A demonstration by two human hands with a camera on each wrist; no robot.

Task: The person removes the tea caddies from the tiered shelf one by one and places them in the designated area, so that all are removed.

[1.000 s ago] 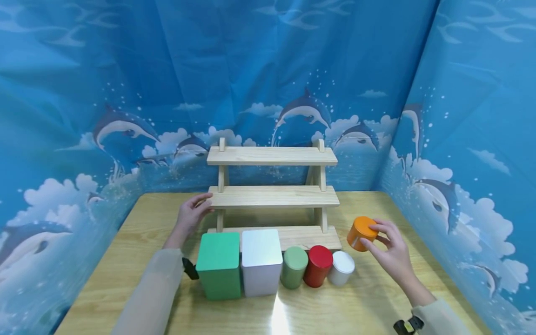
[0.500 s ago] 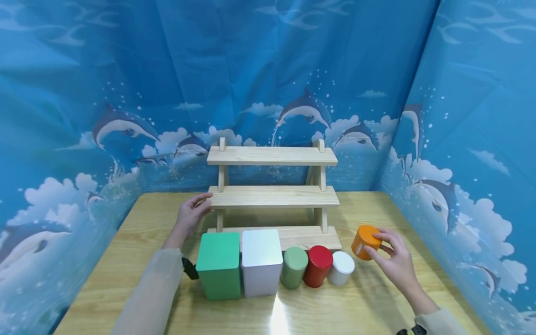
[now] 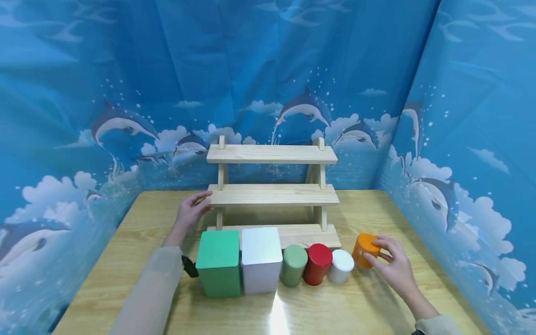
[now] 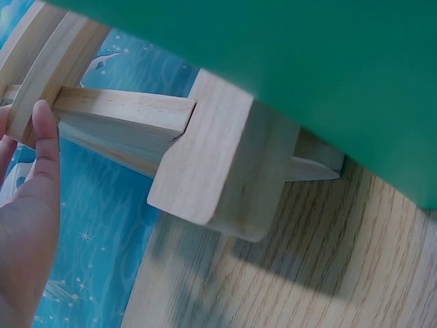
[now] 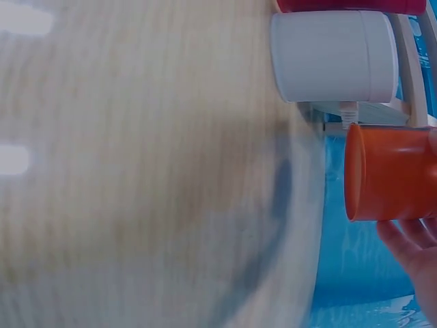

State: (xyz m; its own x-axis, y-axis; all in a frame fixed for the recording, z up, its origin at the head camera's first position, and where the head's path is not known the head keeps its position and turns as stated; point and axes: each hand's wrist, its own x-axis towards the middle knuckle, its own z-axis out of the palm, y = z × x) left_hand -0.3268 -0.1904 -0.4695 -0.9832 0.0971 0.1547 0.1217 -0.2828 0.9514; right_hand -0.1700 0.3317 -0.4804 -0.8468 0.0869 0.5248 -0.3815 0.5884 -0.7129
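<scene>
My left hand [image 3: 190, 214] pinches the left end of the middle plank of a three-tier wooden shelf [image 3: 272, 194]. In the left wrist view its thumb and fingers straddle that plank [image 4: 58, 58]. My right hand [image 3: 395, 265] grips a small orange canister [image 3: 365, 251] from its right side, near the lid. The canister stands close to upright, low over the table and to the right of a white canister [image 3: 341, 266]. From the right wrist, the orange canister [image 5: 392, 174] shows its base, with fingers along its lower side.
In front of the shelf a row runs left to right: a tall green box [image 3: 218, 267], a silvery white box [image 3: 261, 263], a light green canister [image 3: 294, 266], a red canister [image 3: 318, 265] and the white one. A blue dolphin-print curtain [image 3: 268, 70] encloses the wooden table [image 3: 138, 260].
My right hand has lowered the orange canister toward the table, nearer to me and slightly right, then brought it level with the row. The left hand stays at the shelf.
</scene>
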